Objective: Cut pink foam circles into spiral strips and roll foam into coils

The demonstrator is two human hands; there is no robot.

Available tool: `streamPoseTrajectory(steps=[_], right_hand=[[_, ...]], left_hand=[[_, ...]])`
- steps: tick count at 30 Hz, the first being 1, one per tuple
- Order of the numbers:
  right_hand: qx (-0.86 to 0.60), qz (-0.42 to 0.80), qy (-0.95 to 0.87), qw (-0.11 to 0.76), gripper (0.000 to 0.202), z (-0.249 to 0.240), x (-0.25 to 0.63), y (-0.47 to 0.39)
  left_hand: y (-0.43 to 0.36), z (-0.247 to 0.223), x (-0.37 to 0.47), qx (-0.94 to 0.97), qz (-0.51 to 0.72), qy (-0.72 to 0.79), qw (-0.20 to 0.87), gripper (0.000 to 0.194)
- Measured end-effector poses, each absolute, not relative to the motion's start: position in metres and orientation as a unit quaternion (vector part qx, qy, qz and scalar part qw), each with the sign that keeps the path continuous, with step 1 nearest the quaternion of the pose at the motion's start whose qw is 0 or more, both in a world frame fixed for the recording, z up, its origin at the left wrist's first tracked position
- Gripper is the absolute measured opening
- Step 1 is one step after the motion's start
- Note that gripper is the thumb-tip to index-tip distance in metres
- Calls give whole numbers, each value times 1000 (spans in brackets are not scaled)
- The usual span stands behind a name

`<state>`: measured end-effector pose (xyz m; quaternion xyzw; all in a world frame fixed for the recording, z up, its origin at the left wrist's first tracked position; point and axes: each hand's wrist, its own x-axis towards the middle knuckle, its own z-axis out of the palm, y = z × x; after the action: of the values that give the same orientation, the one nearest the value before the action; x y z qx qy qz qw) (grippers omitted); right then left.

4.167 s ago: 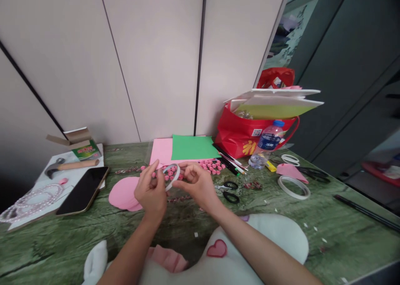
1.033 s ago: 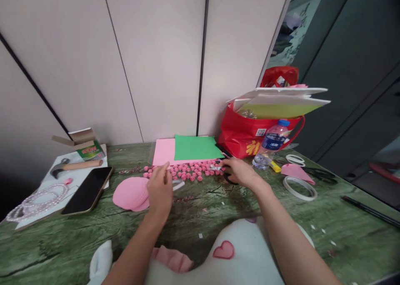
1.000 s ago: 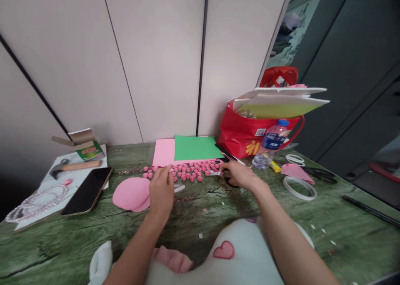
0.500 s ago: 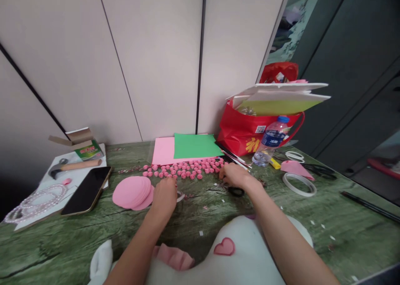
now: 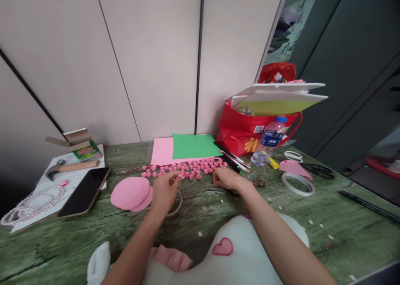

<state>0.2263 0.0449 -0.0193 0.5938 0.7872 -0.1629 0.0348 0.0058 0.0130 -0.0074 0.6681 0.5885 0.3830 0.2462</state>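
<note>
Here, my left grip (image 5: 164, 191), fingers bunched, hangs over the tape roll (image 5: 180, 203), close to the small pink rolls (image 5: 194, 169) on the worktop (image 5: 56, 251); my curled right grip (image 5: 229, 178) covers part of the black-handled scissors (image 5: 235, 192). I cannot tell whether either holds anything.

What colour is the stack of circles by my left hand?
The stack of circles is pink, clearest in the head view.

Bare tabletop (image 5: 194, 213) offers passage until pink rolls (image 5: 198, 177) block it.

Bare hands (image 5: 164, 192), bare forearms (image 5: 140, 240) — slender, tapering toward narrow wrists (image 5: 157, 214)
</note>
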Motion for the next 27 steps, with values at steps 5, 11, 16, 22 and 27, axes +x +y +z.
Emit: streamPoseTrajectory(steps=[5,11,16,22,27], right_hand=[[573,-178,799,35,20,-18,222,42],[548,-197,813,-15,16,-17,221,43],[490,-261,819,-147,17,-5,207,36],[340,-485,706,-388,20,6,178,23],[362,-499,673,-409,16,1,170,23]], left_hand=[[13,-7,10,526,513,503,454,20],[11,-4,10,499,521,482,497,24],[13,-7,10,564,489,504,435,21],[13,-8,11,621,459,505,387,21],[11,-6,14,621,470,480,405,19]])
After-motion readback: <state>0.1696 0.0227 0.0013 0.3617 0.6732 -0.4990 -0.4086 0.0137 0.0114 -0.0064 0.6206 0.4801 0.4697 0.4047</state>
